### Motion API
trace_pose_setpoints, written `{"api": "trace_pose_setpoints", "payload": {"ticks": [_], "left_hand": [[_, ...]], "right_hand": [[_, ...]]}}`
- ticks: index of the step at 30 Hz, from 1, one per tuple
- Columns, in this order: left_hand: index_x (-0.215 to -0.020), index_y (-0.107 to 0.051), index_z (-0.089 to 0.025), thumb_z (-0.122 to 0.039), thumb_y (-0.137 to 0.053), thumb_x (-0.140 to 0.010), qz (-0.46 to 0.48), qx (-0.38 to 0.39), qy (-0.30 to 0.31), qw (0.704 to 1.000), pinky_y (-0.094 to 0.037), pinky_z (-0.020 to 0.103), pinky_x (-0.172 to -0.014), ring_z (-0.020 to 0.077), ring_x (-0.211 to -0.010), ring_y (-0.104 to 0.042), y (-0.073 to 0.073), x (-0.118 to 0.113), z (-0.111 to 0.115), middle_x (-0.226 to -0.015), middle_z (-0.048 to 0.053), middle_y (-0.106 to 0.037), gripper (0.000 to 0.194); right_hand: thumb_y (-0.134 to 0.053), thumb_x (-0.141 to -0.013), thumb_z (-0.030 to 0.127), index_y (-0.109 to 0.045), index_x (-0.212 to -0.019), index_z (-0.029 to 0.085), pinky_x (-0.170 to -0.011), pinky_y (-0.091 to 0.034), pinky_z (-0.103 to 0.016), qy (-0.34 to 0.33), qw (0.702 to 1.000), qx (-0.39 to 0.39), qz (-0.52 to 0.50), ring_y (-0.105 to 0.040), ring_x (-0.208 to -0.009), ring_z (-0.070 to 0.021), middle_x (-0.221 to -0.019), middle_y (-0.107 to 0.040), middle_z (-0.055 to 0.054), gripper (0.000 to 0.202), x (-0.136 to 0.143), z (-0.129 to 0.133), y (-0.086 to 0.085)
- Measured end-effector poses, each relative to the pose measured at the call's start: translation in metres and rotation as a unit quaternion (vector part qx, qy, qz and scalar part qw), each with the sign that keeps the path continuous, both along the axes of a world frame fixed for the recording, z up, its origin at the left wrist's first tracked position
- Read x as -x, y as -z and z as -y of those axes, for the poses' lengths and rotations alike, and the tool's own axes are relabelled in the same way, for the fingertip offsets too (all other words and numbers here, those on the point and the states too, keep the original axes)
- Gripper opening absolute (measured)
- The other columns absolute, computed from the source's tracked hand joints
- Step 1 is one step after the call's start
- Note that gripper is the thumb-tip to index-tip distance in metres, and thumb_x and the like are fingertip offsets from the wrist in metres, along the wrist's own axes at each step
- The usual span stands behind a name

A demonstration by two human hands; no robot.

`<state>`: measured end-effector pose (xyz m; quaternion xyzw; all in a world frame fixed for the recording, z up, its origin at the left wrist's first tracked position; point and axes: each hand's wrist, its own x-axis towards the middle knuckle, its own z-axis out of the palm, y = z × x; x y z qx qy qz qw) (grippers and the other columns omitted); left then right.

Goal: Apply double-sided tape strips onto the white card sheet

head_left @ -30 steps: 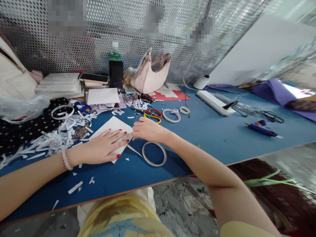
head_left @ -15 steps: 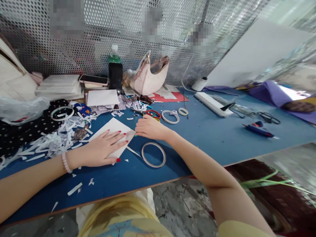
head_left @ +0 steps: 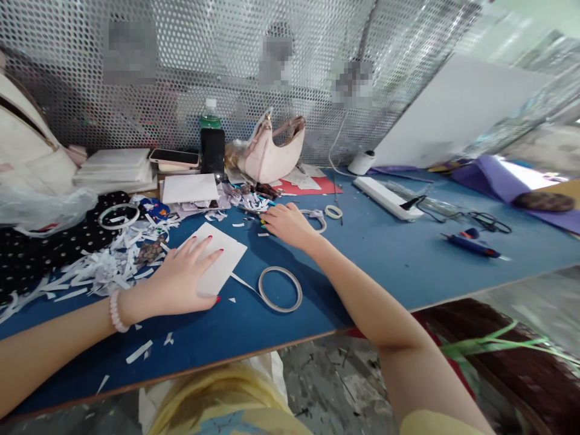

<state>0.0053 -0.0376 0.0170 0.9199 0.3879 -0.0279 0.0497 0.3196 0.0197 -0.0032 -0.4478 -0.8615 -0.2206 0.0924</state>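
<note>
My left hand [head_left: 183, 275] lies flat with its fingers spread, pressing a white card [head_left: 226, 251] onto the table. From under the card's right edge a narrow strip runs to a roll of thin white tape [head_left: 260, 284]. Farther back and to the right, my right hand [head_left: 290, 226] is curled over the spot of the scissors. The scissors' handles are mostly covered; a bit of yellow and green [head_left: 263, 222] shows at the fingertips. What these fingers hold is hidden.
Paper scraps [head_left: 106, 260] litter the left side. Tape rolls [head_left: 333, 212] lie beyond my right hand. A pale handbag [head_left: 274, 157], a phone [head_left: 174, 158] and a stack of white sheets [head_left: 115, 166] stand at the back. A power strip [head_left: 385, 196] and blue-handled snips [head_left: 471, 243] lie right.
My right hand has moved from the card's right corner back and right, over the scissors. My left hand stays on the card, its fingers shifted slightly left. The view has tilted slightly.
</note>
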Motion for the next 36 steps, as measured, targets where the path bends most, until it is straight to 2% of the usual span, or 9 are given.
{"api": "trace_pose_setpoints", "payload": {"ticks": [3,7,10,13,15,23,28,33,36], "left_hand": [[-0.151,-0.033,-0.025,-0.054,-0.065,-0.075,0.032,-0.035,0.005,0.999,-0.031,0.061,-0.112,0.0432,-0.146,-0.021,0.004,0.001,0.001,-0.162,0.013,-0.021,0.088],[-0.151,-0.034,-0.026,-0.049,-0.065,-0.075,0.061,-0.067,-0.003,0.996,-0.03,0.062,-0.111,0.0415,-0.145,-0.024,0.002,0.004,-0.001,-0.162,0.014,-0.021,0.085],[-0.15,-0.035,-0.025,-0.047,-0.062,-0.077,0.068,-0.076,-0.016,0.995,-0.03,0.062,-0.111,0.04,-0.144,-0.026,-0.004,0.005,-0.002,-0.161,0.014,-0.022,0.081],[-0.149,-0.037,-0.024,-0.046,-0.061,-0.077,0.07,-0.082,-0.036,0.993,-0.031,0.062,-0.11,0.0407,-0.143,-0.028,-0.011,0.004,-0.004,-0.16,0.014,-0.024,0.079],[-0.15,-0.034,-0.023,-0.045,-0.063,-0.076,0.071,-0.085,-0.053,0.992,-0.032,0.062,-0.109,0.0422,-0.141,-0.03,-0.014,0.003,-0.004,-0.16,0.015,-0.024,0.082],[-0.152,-0.03,-0.022,-0.046,-0.066,-0.073,0.072,-0.155,-0.048,0.984,-0.029,0.06,-0.111,0.0438,-0.142,-0.027,-0.012,0.005,-0.008,-0.162,0.016,-0.017,0.09],[-0.152,-0.029,-0.021,-0.046,-0.067,-0.072,0.062,-0.168,-0.051,0.982,-0.031,0.061,-0.109,0.0452,-0.14,-0.03,-0.012,0.006,-0.011,-0.161,0.017,-0.019,0.092],[-0.149,-0.036,-0.019,-0.046,-0.06,-0.078,0.054,-0.206,-0.122,0.969,-0.032,0.068,-0.104,0.0484,-0.139,-0.029,-0.022,0.016,-0.025,-0.161,0.02,-0.016,0.079],[-0.15,-0.034,-0.018,-0.05,-0.054,-0.083,0.06,-0.167,-0.132,0.975,-0.036,0.065,-0.103,0.0466,-0.141,-0.026,-0.026,0.021,-0.028,-0.161,0.02,-0.016,0.077]], "right_hand": [[-0.051,-0.098,0.035,-0.065,-0.096,0.015,-0.074,-0.029,-0.034,-0.031,0.999,0.013,-0.006,-0.055,-0.085,-0.0203,-0.091,-0.068,-0.009,0.024,0.02,0.015,-0.009],[-0.053,-0.095,0.05,-0.063,-0.088,0.015,-0.069,-0.028,-0.032,-0.173,0.975,0.14,0.018,-0.055,-0.073,-0.0176,-0.079,-0.067,-0.005,0.036,0.056,0.042,-0.016],[-0.055,-0.093,0.048,-0.063,-0.081,0.016,-0.064,-0.024,-0.032,-0.185,0.967,0.167,0.043,-0.053,-0.065,-0.0169,-0.072,-0.066,-0.005,0.035,0.073,0.055,-0.015],[-0.052,-0.094,0.025,-0.063,-0.078,0.015,-0.063,-0.021,-0.033,-0.165,0.973,0.151,0.061,-0.052,-0.064,-0.0161,-0.071,-0.067,-0.006,0.021,0.077,0.056,-0.013],[-0.048,-0.094,0.018,-0.062,-0.077,0.015,-0.063,-0.02,-0.033,-0.153,0.977,0.137,0.062,-0.051,-0.063,-0.0153,-0.071,-0.067,-0.006,0.022,0.075,0.054,-0.012],[-0.045,-0.094,0.019,-0.06,-0.074,0.016,-0.064,-0.021,-0.032,-0.161,0.981,0.106,0.036,-0.049,-0.063,-0.0152,-0.067,-0.064,-0.005,0.025,0.072,0.051,-0.011],[-0.045,-0.092,0.018,-0.059,-0.072,0.016,-0.062,-0.021,-0.032,-0.17,0.982,0.078,0.028,-0.048,-0.062,-0.0151,-0.065,-0.062,-0.004,0.024,0.069,0.05,-0.009],[-0.045,-0.089,0.017,-0.056,-0.066,0.017,-0.061,-0.022,-0.031,-0.195,0.98,0.039,-0.001,-0.044,-0.058,-0.0146,-0.059,-0.058,-0.002,0.025,0.06,0.047,-0.006],[-0.042,-0.092,0.017,-0.058,-0.071,0.017,-0.063,-0.026,-0.029,-0.198,0.977,0.01,-0.074,-0.049,-0.065,-0.0152,-0.067,-0.062,-0.004,0.026,0.057,0.043,-0.009]]}}
